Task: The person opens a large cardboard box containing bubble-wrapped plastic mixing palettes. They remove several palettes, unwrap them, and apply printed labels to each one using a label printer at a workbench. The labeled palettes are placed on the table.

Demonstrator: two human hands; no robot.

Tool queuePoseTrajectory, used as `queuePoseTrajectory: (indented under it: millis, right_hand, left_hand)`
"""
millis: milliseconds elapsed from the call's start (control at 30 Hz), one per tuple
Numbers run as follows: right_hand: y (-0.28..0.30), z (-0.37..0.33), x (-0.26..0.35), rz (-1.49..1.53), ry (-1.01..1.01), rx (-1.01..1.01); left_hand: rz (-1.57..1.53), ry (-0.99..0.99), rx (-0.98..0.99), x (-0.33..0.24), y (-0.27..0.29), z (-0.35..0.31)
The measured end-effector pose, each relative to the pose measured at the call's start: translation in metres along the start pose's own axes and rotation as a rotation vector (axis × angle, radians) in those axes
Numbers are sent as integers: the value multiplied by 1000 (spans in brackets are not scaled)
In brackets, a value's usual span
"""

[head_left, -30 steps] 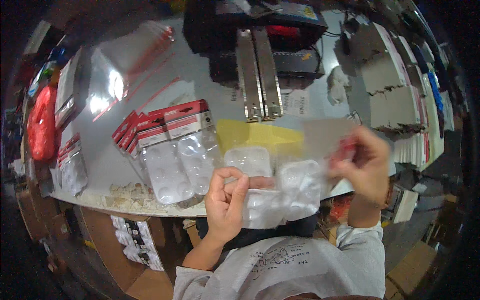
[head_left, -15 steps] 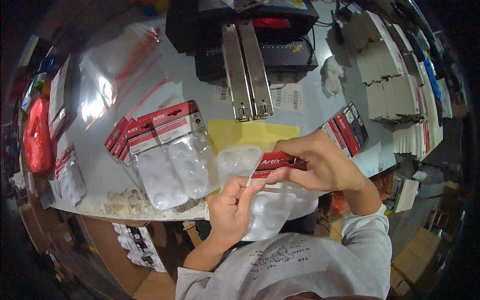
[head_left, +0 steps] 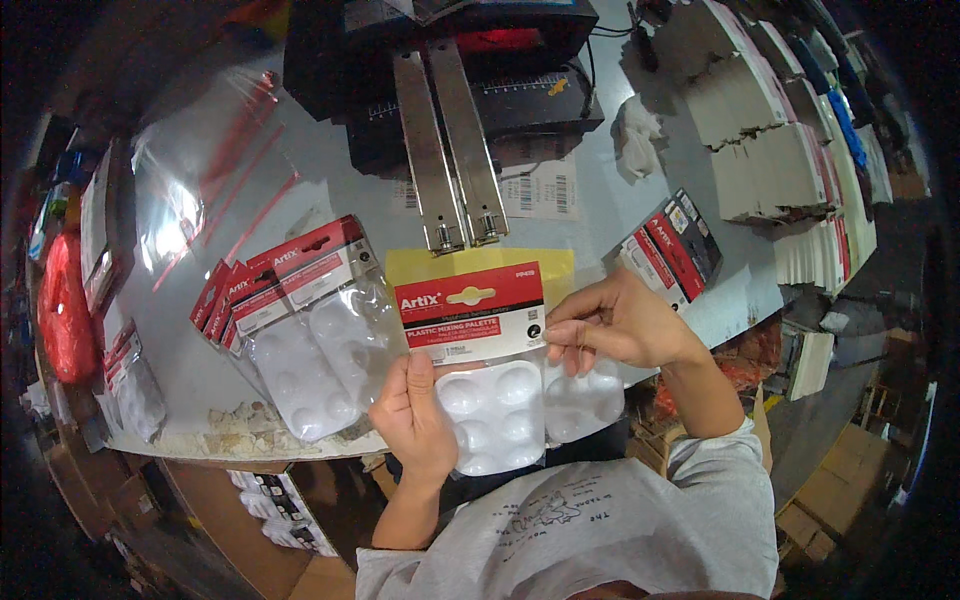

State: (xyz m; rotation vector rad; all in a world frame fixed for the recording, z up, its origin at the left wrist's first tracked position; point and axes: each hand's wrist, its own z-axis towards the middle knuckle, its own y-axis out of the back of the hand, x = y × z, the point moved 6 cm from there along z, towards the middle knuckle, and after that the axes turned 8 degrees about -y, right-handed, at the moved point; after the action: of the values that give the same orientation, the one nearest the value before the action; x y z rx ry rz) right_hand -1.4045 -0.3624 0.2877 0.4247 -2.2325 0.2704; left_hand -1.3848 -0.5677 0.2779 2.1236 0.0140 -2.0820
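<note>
Compared with half a second ago, the tilted header card (head_left: 472, 312) now lies squarely face-up above its white palette (head_left: 492, 418), at the front edge of the bench (head_left: 335, 165). Left hand (head_left: 415, 420): fingers clamped on the card's lower left corner. Right hand (head_left: 630, 322): fingers pinching its right edge.

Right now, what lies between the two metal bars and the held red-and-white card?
In the head view, a strip of the yellow sheet shows between the ends of the metal bars and the card.
</note>
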Motion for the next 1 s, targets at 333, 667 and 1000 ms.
queuePoseTrajectory:
  millis: [333,667,1000]
  right_hand:
    - [4,32,-5,347,-69,-214]
    - [14,56,-1,293,165,-301]
    - [111,-50,-32,-556,284,-1183]
  left_hand:
    - [345,-57,22,6,-11,38]
    - [418,-56,12,25,-19,67]
    - [1252,-280,-62,-23,77,71]
